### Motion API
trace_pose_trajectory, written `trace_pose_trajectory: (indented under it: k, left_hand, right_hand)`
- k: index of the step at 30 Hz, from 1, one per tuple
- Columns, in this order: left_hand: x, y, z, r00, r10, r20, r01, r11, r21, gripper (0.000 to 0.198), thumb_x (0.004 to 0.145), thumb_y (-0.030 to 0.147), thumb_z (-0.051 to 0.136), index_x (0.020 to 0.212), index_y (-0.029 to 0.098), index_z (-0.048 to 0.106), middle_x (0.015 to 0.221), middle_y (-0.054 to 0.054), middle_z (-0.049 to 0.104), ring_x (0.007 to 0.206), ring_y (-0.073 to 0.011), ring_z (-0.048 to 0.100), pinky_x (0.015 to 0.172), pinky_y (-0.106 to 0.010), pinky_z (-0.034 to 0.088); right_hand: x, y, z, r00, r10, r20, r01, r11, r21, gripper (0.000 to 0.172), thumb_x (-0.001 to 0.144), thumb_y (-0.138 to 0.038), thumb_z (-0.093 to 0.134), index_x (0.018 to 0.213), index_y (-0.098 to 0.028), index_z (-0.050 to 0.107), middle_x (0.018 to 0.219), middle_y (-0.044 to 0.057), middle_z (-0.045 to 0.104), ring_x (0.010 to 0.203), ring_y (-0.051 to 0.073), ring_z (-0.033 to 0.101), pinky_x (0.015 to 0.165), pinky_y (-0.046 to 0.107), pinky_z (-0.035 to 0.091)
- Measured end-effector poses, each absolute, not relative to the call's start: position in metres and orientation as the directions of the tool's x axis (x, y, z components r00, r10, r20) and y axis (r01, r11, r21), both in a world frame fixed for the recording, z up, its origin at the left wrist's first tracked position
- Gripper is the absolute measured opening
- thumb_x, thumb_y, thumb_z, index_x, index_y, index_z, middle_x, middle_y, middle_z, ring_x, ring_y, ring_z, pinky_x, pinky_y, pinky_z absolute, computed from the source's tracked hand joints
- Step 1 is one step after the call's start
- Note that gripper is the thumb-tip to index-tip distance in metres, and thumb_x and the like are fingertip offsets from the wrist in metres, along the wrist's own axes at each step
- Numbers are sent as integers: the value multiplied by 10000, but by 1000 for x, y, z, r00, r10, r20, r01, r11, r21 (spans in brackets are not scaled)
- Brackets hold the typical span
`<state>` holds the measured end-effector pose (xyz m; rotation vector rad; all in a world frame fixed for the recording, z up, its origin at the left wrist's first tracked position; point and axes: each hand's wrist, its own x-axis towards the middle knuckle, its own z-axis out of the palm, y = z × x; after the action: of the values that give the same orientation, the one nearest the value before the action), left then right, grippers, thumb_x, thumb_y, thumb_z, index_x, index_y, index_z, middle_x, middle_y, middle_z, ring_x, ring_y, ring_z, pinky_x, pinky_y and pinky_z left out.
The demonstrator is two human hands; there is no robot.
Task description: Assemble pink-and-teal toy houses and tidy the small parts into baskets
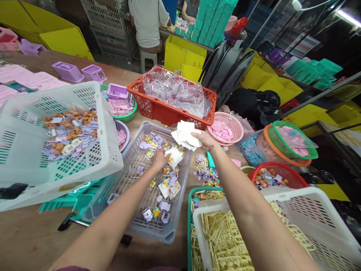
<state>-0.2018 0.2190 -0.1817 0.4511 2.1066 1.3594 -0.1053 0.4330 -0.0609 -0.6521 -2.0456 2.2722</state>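
Observation:
My right hand grips a fanned bundle of white paper cards above the far right corner of a shallow grey plastic basket. Over the middle of that basket, my left hand is closed on the edge of a single white card. Beneath the hands lie small lilac plastic parts and little clear bags of colourful bits. Two printed cards rest on the basket's right side.
A white crate with brown and lilac pieces leans at left. Behind stands a red basket of clear plastic shells. Pale yellow frames fill a crate at lower right. A pink basket is at right. Across the aisle a person sits.

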Motion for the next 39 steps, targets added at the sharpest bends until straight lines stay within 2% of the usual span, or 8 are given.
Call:
trace_pose_trajectory:
  k: [4, 7, 15, 21, 27, 31, 36, 39]
  left_hand:
    - [-181, 234, -180, -772, 597, -217, 159, 513, 844, 629, 534, 376, 897, 1058, 173, 615, 1299, -179, 502, 1325, -435, 341, 1071, -545, 306]
    - [-179, 244, -179, -756, 622, -202, 222, 535, 815, 624, 478, 347, 913, 1018, 200, 637, 1314, -190, 476, 1322, -487, 310, 1052, -599, 290]
    - [-207, 230, -160, -772, 602, -206, 111, 447, 888, 236, 609, 271, 800, 648, 192, 581, 872, -102, 638, 1100, -379, 544, 993, -511, 397]
    - [-210, 233, -114, -782, 566, -262, -193, 180, 965, 411, 624, 441, 782, 883, 154, 642, 811, -49, 673, 788, -244, 651, 717, -359, 522]
    - [-184, 228, -78, -629, 722, -289, -436, -20, 900, 496, 695, 525, 723, 1007, 143, 673, 922, -99, 720, 875, -261, 684, 796, -405, 547]
    - [-162, 182, -85, -458, 868, -191, -197, 111, 974, 543, 849, 626, 497, 1117, 179, 650, 1006, -97, 707, 897, -242, 685, 742, -353, 553]
    - [-120, 129, -115, -274, 932, -238, 200, 297, 934, 364, 478, 298, 856, 801, 208, 713, 889, -69, 700, 830, -265, 653, 782, -366, 522]
    - [-110, 124, -127, -316, 916, -245, 354, 354, 866, 133, 603, 203, 718, 733, 208, 690, 855, -80, 674, 908, -291, 630, 908, -406, 466]
  right_hand:
    - [-87, 440, -54, -895, 347, -281, 207, -234, -950, 593, 650, -555, 798, 1066, -171, 619, 1021, 86, 745, 846, 194, 701, 827, 329, 574]
    - [-75, 439, -51, -877, 364, -314, 224, -267, -937, 557, 642, -488, 830, 1052, -167, 635, 1007, 86, 750, 819, 191, 703, 804, 328, 582]
    - [-64, 431, -34, -844, 356, -402, 278, -351, -894, 493, 614, -371, 871, 1007, -144, 678, 947, 89, 761, 758, 177, 703, 747, 314, 593]
    - [-74, 393, -19, -872, 312, -376, 260, -355, -898, 497, 568, -347, 895, 957, -139, 667, 895, 58, 753, 741, 158, 689, 716, 280, 583]
    - [-67, 359, -7, -892, 314, -326, 236, -292, -927, 501, 562, -353, 898, 922, -139, 622, 870, 28, 726, 736, 135, 664, 704, 264, 556]
    - [-46, 352, 10, -894, 357, -270, 176, -275, -945, 493, 590, -355, 881, 943, -137, 615, 886, 29, 715, 737, 132, 653, 688, 255, 541]
    - [-2, 346, 25, -864, 451, -223, 53, -359, -932, 604, 605, -343, 871, 1116, -177, 594, 1044, 50, 711, 869, 172, 678, 782, 288, 562]
    - [24, 336, 26, -871, 430, -239, 59, -392, -918, 588, 633, -364, 855, 1134, -186, 605, 1073, 70, 714, 938, 218, 687, 832, 339, 571]
